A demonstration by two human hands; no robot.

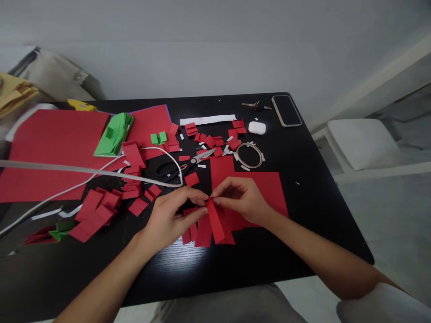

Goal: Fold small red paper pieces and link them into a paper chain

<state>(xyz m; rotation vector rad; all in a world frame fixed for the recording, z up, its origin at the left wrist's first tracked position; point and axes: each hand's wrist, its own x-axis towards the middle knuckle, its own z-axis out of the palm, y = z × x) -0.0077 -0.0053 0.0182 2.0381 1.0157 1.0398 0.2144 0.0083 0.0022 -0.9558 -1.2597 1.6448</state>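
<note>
A folded red paper strip (216,222) is pinched at its far end between both hands, its near end pointing toward me. My left hand (178,210) grips it from the left with thumb and fingers closed. From the right, my right hand (240,197) pinches the same end with its fingertips. Beneath the hands lie red paper sheets (269,190), with more red strips beside the held one. Just beyond my left hand, scissors (202,156) with black handles rest on the table, blades partly spread.
Small red paper pieces (138,206) litter the black table (323,197). A roll of tape (249,155), a white case (257,128), a phone (286,110) and keys (256,106) lie toward the back right. Green folded paper (114,133) and a white cable (101,170) are on the left.
</note>
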